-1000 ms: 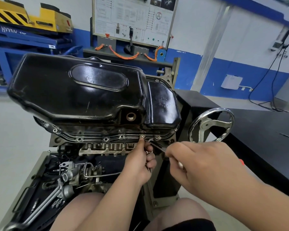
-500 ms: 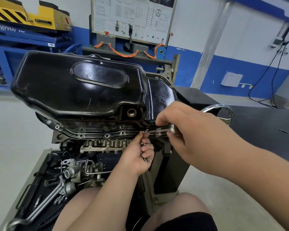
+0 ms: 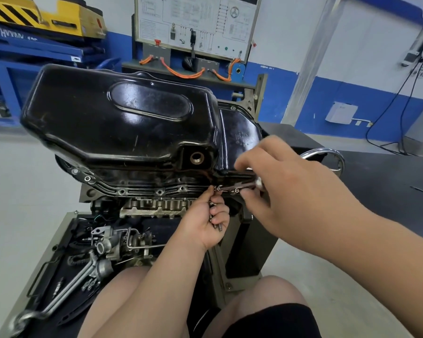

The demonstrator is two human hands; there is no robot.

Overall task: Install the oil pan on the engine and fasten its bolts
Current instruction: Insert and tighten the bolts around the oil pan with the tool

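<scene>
The black oil pan (image 3: 122,128) is sitting atop the engine (image 3: 156,206). At its 5 o'clock edge the left hand (image 3: 204,226) is clutching bolts (image 3: 214,218), with its fingertips at the flange. At that hand's 3 o'clock the right hand (image 3: 287,189) is gripping a dark tool (image 3: 239,185).

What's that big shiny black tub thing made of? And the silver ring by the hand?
The oil pan looks like pressed sheet metal, probably steel, painted glossy black: bright reflections, stamped ridges, scuffs. The handwheel looks like chromed or polished metal, mirror-bright; which metal I cannot tell.
</scene>
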